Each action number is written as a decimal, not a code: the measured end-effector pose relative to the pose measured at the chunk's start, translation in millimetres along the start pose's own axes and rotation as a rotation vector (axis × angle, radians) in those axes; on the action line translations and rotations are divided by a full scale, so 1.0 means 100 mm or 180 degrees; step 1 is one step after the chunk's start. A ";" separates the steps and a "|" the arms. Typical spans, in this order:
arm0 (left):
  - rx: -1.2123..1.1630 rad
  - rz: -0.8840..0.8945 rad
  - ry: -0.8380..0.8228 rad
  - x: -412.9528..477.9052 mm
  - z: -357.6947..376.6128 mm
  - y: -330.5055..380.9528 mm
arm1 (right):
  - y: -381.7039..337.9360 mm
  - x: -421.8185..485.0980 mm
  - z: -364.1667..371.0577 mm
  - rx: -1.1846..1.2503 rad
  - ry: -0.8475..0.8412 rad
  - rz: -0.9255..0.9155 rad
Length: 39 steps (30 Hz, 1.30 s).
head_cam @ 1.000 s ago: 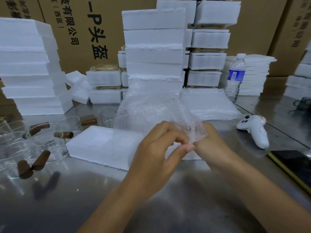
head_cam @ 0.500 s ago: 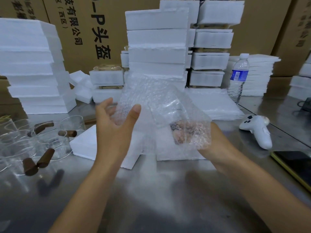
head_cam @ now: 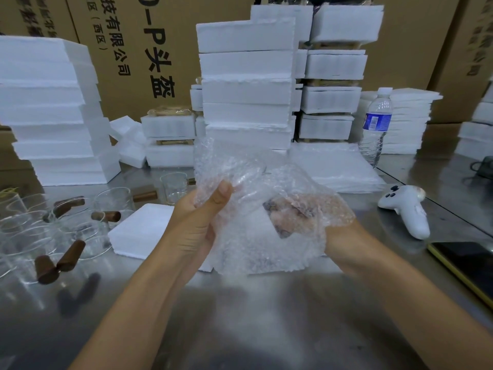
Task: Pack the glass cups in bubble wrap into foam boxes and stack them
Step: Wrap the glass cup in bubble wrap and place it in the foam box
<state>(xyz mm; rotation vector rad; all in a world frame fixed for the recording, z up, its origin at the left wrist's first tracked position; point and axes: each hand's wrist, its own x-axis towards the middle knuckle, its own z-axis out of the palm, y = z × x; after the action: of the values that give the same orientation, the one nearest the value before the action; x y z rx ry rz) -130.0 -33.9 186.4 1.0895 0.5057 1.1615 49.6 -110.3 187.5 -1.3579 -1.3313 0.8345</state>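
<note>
Left hand and right hand grip bubble wrap over steel table before foam boxes.

crumpled clear bubble wrap held up, flat foam box beneath, glass cups left

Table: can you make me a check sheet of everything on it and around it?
Surface: shiny metal table, smudgy reflections.
Job's things: bubble wrap held up in both hands; cups with brown handles stand unwrapped on the left; foam slab lies flat under the hands; foam boxes are stacked behind.
Clutter: bottle, white controller, phone on the right.
Grippers: left hand grips the wrap, thumb on top; right hand is covered by the wrap, fingers blurred.
Cables: dark cable at the right edge.
Surroundings: printed cartons behind.
</note>
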 end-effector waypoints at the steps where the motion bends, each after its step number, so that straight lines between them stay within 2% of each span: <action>1: -0.0096 -0.0088 -0.0086 -0.02 0.04 -0.01 | 0.01 -0.01 0.01 0.0056 0.0003 0.0013; 4: -0.0312 -0.0319 -0.0130 -0.09 0.14 -0.08 | -0.01 -0.07 0.03 -0.0020 -0.0147 -0.0127; 7: -0.0476 -0.0500 -0.0138 -0.13 0.18 -0.11 | -0.03 -0.08 0.01 -0.0435 -0.0328 0.0053; 9: -0.0506 -0.0554 -0.0039 -0.12 0.17 -0.11 | -0.05 -0.10 -0.03 -0.0490 -0.0059 0.0226; 12: -0.0770 -0.0670 0.0182 -0.09 0.12 -0.11 | -0.16 0.00 0.04 -0.0368 0.0080 -0.0485; 14: -0.1182 -0.0736 0.0260 -0.07 0.08 -0.09 | -0.10 0.06 0.03 -0.0087 0.0492 -0.0730; 16: -0.1492 -0.0709 0.0288 -0.06 0.03 -0.08 | -0.06 0.08 0.00 -0.0013 0.0570 -0.0975; 20: -0.1679 -0.0537 0.0404 -0.05 -0.02 -0.05 | 0.00 0.06 -0.06 -0.1052 0.0070 -0.1274; 22: -0.1661 -0.0518 0.0409 -0.06 -0.01 -0.04 | 0.01 0.07 -0.07 -0.1605 0.0230 -0.1317; 24: -0.1662 -0.0536 0.0386 -0.07 -0.01 -0.03 | 0.02 0.09 -0.07 -0.1599 0.0634 -0.1495; 26: -0.1760 -0.0524 0.0353 -0.06 0.00 -0.04 | 0.00 0.10 -0.08 -0.1122 0.0957 -0.1319; 28: -0.1821 -0.0474 0.0269 -0.05 0.03 -0.05 | -0.06 0.11 -0.11 -0.0329 0.1082 -0.0968; 30: -0.1671 -0.0441 0.0073 -0.04 0.05 -0.08 | -0.09 0.11 -0.15 0.0413 0.1040 -0.0632; 33: -0.1401 -0.0462 -0.0298 -0.05 0.08 -0.12 | -0.14 0.12 -0.18 0.1466 0.0796 -0.0486; 39: -0.0755 -0.0478 -0.0777 -0.10 0.18 -0.22 | -0.18 0.11 -0.23 0.2121 0.0801 -0.0592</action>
<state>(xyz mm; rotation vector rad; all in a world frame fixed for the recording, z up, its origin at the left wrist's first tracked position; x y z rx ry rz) -108.6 -50.9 172.8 0.9543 0.2471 0.9161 67.9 -106.1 211.8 -0.7687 -0.8533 0.8447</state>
